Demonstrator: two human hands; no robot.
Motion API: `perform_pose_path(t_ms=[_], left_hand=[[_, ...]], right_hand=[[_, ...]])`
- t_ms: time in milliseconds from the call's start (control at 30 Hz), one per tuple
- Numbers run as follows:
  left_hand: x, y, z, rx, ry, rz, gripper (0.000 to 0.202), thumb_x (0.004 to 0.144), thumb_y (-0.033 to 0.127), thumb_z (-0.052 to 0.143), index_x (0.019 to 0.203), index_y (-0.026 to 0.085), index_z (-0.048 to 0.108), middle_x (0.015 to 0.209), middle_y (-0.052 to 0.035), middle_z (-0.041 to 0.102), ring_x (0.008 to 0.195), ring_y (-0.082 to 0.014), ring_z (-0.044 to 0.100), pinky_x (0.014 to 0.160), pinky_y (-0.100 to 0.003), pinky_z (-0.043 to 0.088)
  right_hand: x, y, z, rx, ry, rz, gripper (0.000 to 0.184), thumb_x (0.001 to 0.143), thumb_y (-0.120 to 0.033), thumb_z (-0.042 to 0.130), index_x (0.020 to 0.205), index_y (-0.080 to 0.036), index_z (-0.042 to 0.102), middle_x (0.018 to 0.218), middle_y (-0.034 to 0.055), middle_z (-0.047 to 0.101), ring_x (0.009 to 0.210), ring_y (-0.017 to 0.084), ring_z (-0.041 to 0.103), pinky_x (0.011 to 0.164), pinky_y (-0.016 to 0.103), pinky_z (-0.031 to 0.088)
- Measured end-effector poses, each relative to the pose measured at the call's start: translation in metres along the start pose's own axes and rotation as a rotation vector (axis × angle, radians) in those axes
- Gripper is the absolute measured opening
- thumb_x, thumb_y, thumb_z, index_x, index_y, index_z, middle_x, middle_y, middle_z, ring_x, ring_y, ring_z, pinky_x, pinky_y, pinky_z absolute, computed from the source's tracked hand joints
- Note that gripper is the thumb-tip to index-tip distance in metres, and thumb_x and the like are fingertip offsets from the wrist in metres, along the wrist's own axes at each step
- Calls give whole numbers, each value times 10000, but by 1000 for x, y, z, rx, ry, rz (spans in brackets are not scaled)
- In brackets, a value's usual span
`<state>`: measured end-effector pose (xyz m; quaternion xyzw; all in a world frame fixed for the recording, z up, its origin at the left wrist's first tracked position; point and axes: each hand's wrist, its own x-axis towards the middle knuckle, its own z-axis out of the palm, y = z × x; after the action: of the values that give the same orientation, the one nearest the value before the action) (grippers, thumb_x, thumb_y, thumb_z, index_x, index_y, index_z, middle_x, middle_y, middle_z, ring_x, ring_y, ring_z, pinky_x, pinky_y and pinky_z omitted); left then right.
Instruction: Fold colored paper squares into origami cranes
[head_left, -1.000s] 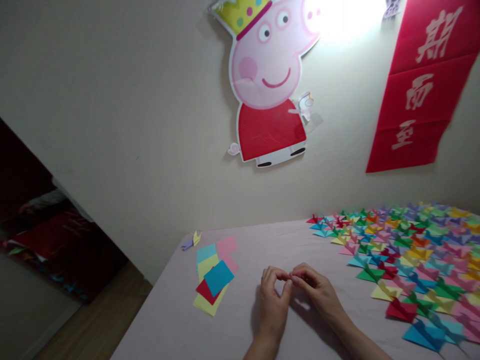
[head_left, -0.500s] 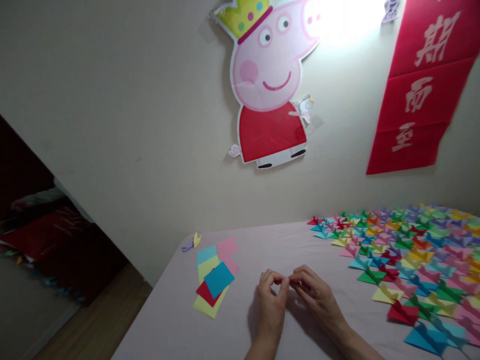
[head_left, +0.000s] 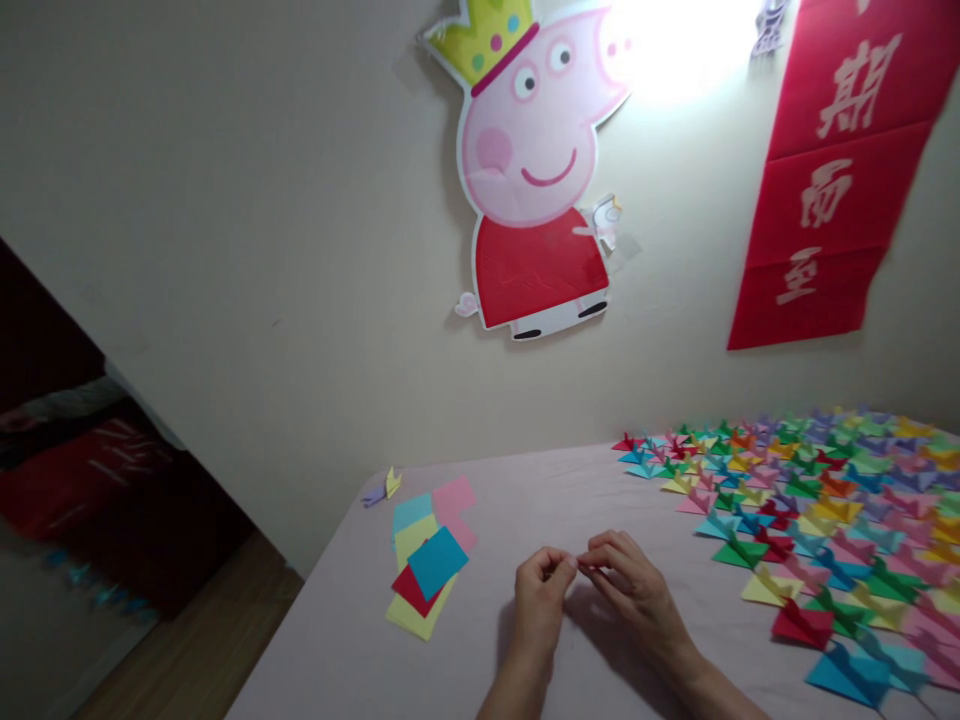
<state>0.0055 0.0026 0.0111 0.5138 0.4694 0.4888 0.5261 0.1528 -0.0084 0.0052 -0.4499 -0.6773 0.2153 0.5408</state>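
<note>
My left hand and my right hand meet fingertip to fingertip above the pink tablecloth. Both are closed in a pinch. Whatever sits between the fingertips is too small and too covered to name. Left of my left hand lies a loose overlapping group of coloured paper sheets, with a blue sheet on top, a red sheet partly under it, and yellow, light blue and pink ones around. To the right of my right hand stand rows of folded paper cranes in many colours.
Two small folded papers, one yellow and one purple, rest at the table's far left corner. Behind the table rises a wall with a pig cutout and a red banner. A mirror leans in at the left.
My left thumb has bent in and the round gap between thumb and forefinger has closed. My right hand stays almost as it was. The view has shifted slightly.
</note>
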Motion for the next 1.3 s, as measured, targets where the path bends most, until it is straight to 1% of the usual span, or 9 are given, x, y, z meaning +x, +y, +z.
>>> perform_pose_path(t_ms=[200, 333, 433, 567, 633, 733, 1067, 1200, 1300], left_hand=[[6, 2, -7, -30, -80, -56, 425, 662, 577, 712, 669, 171, 585, 599, 40, 469, 588, -119, 420, 602, -249, 350], [7, 5, -10, 11, -119, -31, 360, 695, 521, 695, 687, 174, 598, 594, 41, 481, 581, -123, 432, 604, -255, 358], [3, 10, -10, 71, -107, 40, 217, 744, 388, 667, 743, 173, 639, 707, 6, 584, 683, -152, 503, 669, -272, 385], [-7, 15, -7, 323, -38, 241, 31, 786, 200, 619, 796, 198, 648, 843, -10, 636, 836, -184, 566, 750, -289, 402], [-10, 16, -6, 438, 1, 315, 62, 796, 159, 601, 767, 208, 624, 830, -8, 635, 845, -191, 578, 762, -299, 414], [-12, 15, -4, 499, 33, 345, 98, 807, 142, 592, 750, 220, 607, 823, -12, 640, 848, -201, 584, 772, -311, 426], [-19, 11, 7, 533, 52, 339, 116, 823, 140, 589, 753, 232, 602, 825, -14, 648, 847, -211, 577, 776, -321, 423], [-19, 3, 10, 486, 11, 234, 58, 838, 205, 580, 819, 224, 632, 869, -12, 634, 834, -195, 562, 754, -300, 413], [-14, -4, 8, 348, -11, 152, 124, 856, 306, 568, 791, 215, 623, 799, 2, 608, 756, -178, 537, 702, -282, 403]], right_hand=[[2, 1, 0, 39, -6, 17, 224, 884, -422, 607, 744, -266, 684, 759, 41, 664, 781, 237, 602, 745, 360, 478], [4, -1, 1, 84, -5, 81, 252, 861, -450, 617, 708, -254, 657, 731, 34, 652, 754, 232, 596, 740, 356, 476], [5, -3, 1, 115, 4, 152, 282, 839, -476, 624, 685, -241, 645, 713, 33, 635, 734, 226, 581, 709, 338, 474], [6, -4, 1, 171, -10, 224, 293, 814, -479, 623, 672, -223, 641, 709, 31, 618, 715, 215, 573, 682, 323, 460], [6, -4, 2, 216, -17, 255, 301, 800, -488, 630, 669, -218, 634, 700, 25, 605, 694, 205, 560, 650, 310, 454], [6, -5, 2, 267, -25, 275, 317, 786, -506, 639, 655, -218, 616, 665, 7, 576, 644, 183, 520, 612, 294, 442], [2, 0, 7, 393, 15, 403, 439, 735, -607, 685, 628, -216, 518, 623, -37, 444, 597, 147, 405, 558, 270, 357], [4, -1, 8, 494, 4, 436, 447, 733, -622, 704, 638, -214, 550, 624, -34, 465, 596, 148, 428, 569, 281, 384], [5, -4, 8, 558, -28, 446, 399, 738, -587, 727, 678, -214, 601, 662, -16, 541, 644, 165, 499, 627, 306, 436]])
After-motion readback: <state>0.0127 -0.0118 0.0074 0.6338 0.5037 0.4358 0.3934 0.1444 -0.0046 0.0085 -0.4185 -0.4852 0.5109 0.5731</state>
